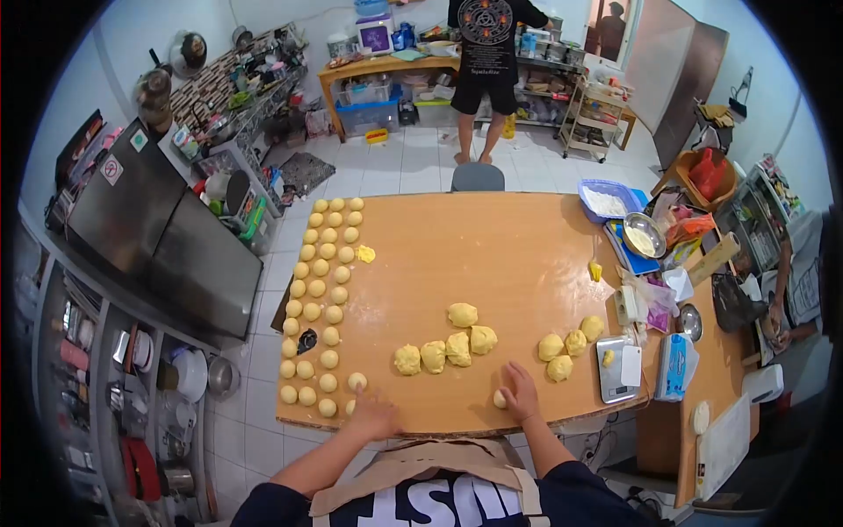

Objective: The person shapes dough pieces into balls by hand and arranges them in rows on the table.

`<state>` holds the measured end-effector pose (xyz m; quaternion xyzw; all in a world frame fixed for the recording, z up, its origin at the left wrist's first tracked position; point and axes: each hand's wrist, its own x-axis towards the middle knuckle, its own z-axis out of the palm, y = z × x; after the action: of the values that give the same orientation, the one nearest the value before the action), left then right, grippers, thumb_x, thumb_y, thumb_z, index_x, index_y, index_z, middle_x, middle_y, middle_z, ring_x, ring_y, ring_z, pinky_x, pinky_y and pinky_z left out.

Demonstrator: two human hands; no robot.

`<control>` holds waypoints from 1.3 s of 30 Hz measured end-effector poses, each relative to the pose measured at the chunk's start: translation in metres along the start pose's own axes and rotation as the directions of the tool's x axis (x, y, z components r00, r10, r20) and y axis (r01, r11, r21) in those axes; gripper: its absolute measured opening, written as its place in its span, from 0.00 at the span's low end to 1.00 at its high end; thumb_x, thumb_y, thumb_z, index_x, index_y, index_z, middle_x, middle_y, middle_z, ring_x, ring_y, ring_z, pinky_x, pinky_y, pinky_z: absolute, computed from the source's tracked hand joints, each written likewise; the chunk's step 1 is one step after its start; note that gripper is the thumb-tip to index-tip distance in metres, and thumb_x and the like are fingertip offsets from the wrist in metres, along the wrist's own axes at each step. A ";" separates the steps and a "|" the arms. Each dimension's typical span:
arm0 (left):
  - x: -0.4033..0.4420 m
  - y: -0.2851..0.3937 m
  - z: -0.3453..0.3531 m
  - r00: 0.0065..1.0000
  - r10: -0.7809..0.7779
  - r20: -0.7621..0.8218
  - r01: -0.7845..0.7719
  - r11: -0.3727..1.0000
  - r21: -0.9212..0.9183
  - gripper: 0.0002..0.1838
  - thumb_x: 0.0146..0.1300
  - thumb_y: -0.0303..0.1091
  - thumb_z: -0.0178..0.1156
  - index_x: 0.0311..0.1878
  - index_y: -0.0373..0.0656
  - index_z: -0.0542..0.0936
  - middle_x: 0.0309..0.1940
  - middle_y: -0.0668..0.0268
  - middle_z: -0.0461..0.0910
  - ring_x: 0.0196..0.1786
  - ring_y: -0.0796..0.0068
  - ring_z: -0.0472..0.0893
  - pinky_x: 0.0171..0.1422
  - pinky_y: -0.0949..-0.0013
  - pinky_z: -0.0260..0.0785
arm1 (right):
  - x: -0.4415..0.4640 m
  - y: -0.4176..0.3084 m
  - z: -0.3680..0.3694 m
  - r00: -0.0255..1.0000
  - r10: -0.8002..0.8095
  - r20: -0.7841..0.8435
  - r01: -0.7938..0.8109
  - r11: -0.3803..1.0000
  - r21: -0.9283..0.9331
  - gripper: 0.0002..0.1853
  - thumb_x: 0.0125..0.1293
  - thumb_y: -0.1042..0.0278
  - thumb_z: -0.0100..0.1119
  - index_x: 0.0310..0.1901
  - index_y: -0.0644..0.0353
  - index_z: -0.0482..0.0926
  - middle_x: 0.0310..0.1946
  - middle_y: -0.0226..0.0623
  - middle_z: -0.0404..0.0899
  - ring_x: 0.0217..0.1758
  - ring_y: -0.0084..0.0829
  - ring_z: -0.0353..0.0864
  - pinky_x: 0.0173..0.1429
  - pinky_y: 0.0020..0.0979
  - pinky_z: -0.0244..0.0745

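Note:
My left hand (375,415) is low over the table's near edge with its fingers stretched out. Beside its fingertips are a smooth dough ball (357,381) and another one (350,407), partly hidden by the hand. My right hand (521,395) curves around the side of a small dough ball (500,399) on the tabletop. Ahead, between the hands, rest several rough dough lumps (457,349). More lumps (559,367) sit to the right, near a digital scale (620,369) with a bit of dough on it.
Rows of smooth dough balls (329,335) line the left side of the wooden table (421,250). A blue basin of flour (606,200), a metal bowl (644,235) and a tissue pack (673,367) stand right. A person (486,61) stands beyond a stool (478,177); another is far right.

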<state>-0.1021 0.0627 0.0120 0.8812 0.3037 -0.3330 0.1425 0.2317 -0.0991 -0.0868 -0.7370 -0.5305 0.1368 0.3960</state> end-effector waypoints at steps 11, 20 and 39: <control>0.126 -0.097 -0.134 0.910 -0.350 -0.224 0.324 0.935 -0.143 0.49 0.66 0.69 0.45 0.78 0.42 0.49 0.80 0.64 0.48 0.82 0.60 0.38 0.79 0.35 0.21 | 0.012 0.003 -0.015 0.996 0.007 0.084 -0.018 0.990 0.139 0.31 0.62 0.40 0.59 0.53 0.62 0.79 0.51 0.48 0.80 0.57 0.50 0.77 0.66 0.46 0.68; 0.242 -0.149 -0.168 0.800 -0.549 -0.242 0.499 0.833 -0.240 0.50 0.67 0.72 0.37 0.79 0.41 0.43 0.81 0.63 0.39 0.83 0.60 0.36 0.79 0.36 0.21 | 0.012 0.013 -0.013 0.986 -0.081 0.149 0.066 0.993 0.101 0.30 0.60 0.42 0.61 0.55 0.60 0.78 0.54 0.45 0.80 0.60 0.46 0.77 0.72 0.51 0.63; 0.115 0.103 -0.111 0.677 0.155 -0.720 -0.710 0.399 -0.581 0.47 0.66 0.65 0.54 0.77 0.43 0.52 0.76 0.46 0.51 0.80 0.44 0.46 0.79 0.46 0.39 | 0.057 -0.028 0.008 0.934 0.343 -0.100 -0.182 0.696 0.695 0.27 0.71 0.48 0.49 0.60 0.62 0.76 0.61 0.44 0.75 0.68 0.42 0.70 0.76 0.43 0.57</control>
<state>0.0866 0.0836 0.0217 0.8040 0.1944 0.1802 0.5323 0.2311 -0.0412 -0.0589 -0.6216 -0.2853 0.2920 0.6685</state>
